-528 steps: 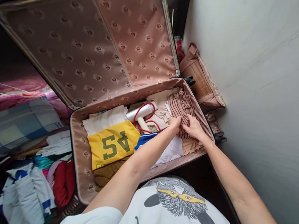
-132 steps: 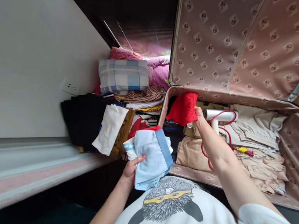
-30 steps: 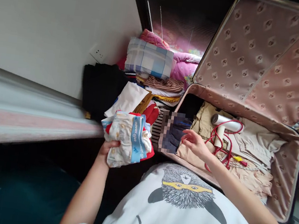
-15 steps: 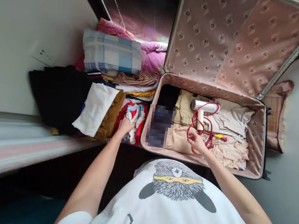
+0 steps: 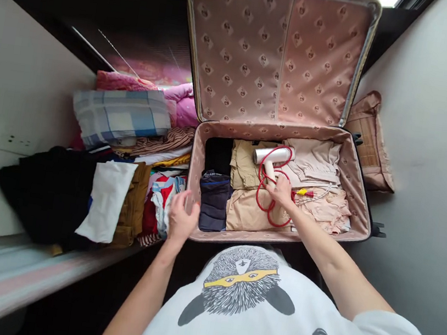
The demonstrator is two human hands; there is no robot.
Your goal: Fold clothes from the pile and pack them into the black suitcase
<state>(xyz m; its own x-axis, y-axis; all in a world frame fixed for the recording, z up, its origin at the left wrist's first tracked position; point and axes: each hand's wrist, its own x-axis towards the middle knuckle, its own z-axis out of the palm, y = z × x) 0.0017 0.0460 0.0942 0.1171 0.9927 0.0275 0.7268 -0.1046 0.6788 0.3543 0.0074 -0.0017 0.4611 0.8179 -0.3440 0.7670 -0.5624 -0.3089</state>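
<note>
My right hand (image 5: 281, 191) is closed around the lower end of the handle of a white and silver hair dryer (image 5: 274, 156). The dryer's red cord (image 5: 260, 195) loops about the hand and over folded beige clothes (image 5: 242, 212) in an open suitcase (image 5: 199, 153). Fingers spread and holding nothing, my left hand (image 5: 183, 218) hovers by the suitcase's left edge. Just left of it lies a heap of small light-blue, white and red garments (image 5: 161, 203). Dark folded clothes (image 5: 214, 199) fill the suitcase's left end.
The suitcase lid (image 5: 278, 59) stands raised at the back. To the left are a white folded cloth (image 5: 105, 201), brown trousers (image 5: 132, 204), black clothing (image 5: 45, 192) and a plaid pillow (image 5: 123, 114). A brown bag (image 5: 372, 144) leans against the right wall.
My left hand has come off the small garments and opened beside the suitcase edge. My right hand has moved from the cord loop onto the dryer's handle. The view has turned.
</note>
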